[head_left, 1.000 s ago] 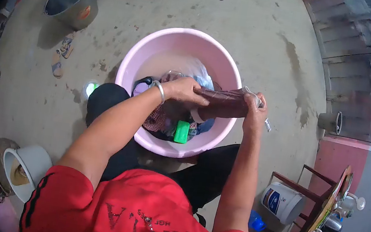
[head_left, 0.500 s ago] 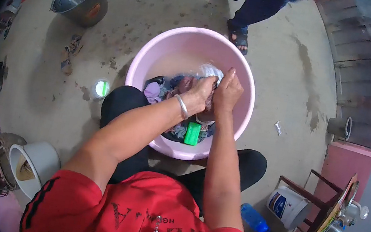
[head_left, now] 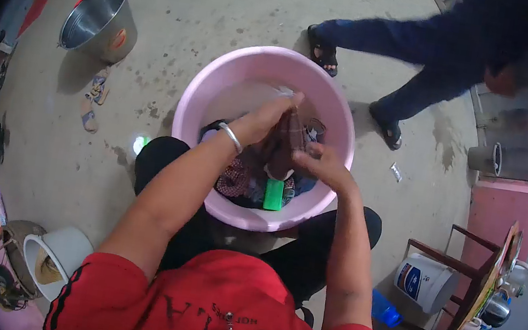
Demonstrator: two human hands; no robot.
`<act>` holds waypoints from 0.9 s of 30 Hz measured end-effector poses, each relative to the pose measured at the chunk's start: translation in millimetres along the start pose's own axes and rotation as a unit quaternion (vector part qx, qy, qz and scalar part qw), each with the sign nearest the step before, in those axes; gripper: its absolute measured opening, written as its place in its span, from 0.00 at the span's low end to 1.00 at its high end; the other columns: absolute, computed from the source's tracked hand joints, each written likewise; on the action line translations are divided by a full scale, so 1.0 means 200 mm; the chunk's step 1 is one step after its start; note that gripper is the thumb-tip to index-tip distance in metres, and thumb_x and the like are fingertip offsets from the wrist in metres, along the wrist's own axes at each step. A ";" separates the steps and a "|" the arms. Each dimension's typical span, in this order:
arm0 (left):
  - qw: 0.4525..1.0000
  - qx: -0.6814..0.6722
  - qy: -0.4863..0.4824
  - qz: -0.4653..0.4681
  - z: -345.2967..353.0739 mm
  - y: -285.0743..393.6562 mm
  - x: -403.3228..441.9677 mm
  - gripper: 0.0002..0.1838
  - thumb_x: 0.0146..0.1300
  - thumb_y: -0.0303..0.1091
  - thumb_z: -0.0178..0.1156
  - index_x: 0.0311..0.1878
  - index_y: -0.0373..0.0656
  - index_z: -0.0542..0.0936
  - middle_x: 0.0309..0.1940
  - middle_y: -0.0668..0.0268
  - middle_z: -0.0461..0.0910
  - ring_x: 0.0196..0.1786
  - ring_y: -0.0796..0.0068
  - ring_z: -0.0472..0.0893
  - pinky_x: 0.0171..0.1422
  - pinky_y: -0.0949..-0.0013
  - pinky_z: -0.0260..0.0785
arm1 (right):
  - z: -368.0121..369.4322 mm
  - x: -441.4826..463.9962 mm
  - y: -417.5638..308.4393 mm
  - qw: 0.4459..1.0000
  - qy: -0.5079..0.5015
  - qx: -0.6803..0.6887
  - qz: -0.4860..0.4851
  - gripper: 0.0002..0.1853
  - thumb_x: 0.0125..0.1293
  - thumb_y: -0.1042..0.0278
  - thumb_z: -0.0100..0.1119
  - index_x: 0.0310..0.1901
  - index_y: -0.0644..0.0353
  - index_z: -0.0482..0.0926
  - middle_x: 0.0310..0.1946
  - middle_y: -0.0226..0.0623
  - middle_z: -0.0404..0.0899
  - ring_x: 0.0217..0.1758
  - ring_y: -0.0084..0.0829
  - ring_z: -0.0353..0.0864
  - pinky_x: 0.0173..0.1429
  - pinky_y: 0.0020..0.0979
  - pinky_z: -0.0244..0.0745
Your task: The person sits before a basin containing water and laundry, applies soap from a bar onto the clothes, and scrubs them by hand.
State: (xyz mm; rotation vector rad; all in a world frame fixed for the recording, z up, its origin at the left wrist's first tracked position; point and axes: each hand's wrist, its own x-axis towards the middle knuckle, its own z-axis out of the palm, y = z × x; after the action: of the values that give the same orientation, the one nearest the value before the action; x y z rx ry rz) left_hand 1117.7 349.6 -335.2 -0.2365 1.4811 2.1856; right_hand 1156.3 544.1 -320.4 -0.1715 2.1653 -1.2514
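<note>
A pink plastic tub (head_left: 193, 93) with soapy-looking water and several clothes stands between my knees. Over it, my left hand (head_left: 269, 118), below a silver bangle (head_left: 231, 137), is closed on the upper part of a wet maroon garment (head_left: 289, 134). My right hand (head_left: 323, 165) pinches the same garment lower on its right side. The cloth is bunched and stretched between the two hands. A bright green soap bar (head_left: 273, 195) rests on dark laundry at the tub's near side, just below the garment. My fingertips are partly hidden.
A person in dark trousers (head_left: 391, 47) and sandals stands beyond the tub. A metal bucket (head_left: 118, 41) is at the far left. Near left is a white bucket (head_left: 78, 246); on the right are a paint bucket (head_left: 427, 285), a blue bottle (head_left: 386, 309) and a cluttered wooden table (head_left: 471, 312).
My hands have moved apart from being pressed together, spreading the maroon garment between them. The other person has stepped, legs now wider and to the right. The whole view has shifted slightly.
</note>
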 end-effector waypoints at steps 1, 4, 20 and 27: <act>0.978 0.170 -0.076 0.090 -0.01 0.03 -0.03 0.13 0.62 0.44 0.59 0.35 0.43 0.79 0.27 0.69 0.77 0.31 0.80 0.75 0.36 0.73 0.67 | -0.04 -0.03 0.05 1.000 0.003 0.000 0.000 0.17 0.60 0.53 0.60 0.32 0.61 0.77 0.26 0.30 0.76 0.33 0.22 0.74 0.38 0.25 0.68; 0.911 0.367 -0.189 -0.008 -0.15 -0.08 0.03 0.15 0.58 0.44 0.65 0.40 0.43 0.81 0.31 0.66 0.80 0.35 0.80 0.78 0.40 0.71 0.71 | -0.17 -0.10 0.22 0.980 0.141 0.132 -0.054 0.11 0.56 0.61 0.63 0.34 0.59 0.77 0.30 0.26 0.75 0.35 0.19 0.73 0.38 0.22 0.67; 0.947 -0.301 0.067 -0.094 0.04 -0.25 0.14 0.16 0.67 0.47 0.51 0.39 0.44 0.76 0.32 0.67 0.78 0.34 0.73 0.77 0.37 0.68 0.72 | 0.34 0.41 -0.13 0.865 0.386 -0.272 -0.170 0.15 0.60 0.59 0.53 0.24 0.61 0.79 0.23 0.51 0.77 0.28 0.51 0.79 0.34 0.45 0.74; 0.975 -0.167 -0.016 0.147 -0.27 -0.51 0.37 0.13 0.66 0.43 0.48 0.30 0.47 0.75 0.26 0.69 0.74 0.29 0.74 0.74 0.36 0.68 0.69 | 0.45 0.38 -0.19 0.863 0.402 -0.115 -0.283 0.17 0.67 0.63 0.48 0.25 0.66 0.76 0.20 0.52 0.74 0.22 0.51 0.74 0.29 0.43 0.67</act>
State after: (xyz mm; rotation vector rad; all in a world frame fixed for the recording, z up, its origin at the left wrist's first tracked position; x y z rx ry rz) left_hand 1095.1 352.6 -470.1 -0.0950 1.1834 2.6599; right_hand 1139.2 426.7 -355.5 -0.4847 3.1523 -1.5583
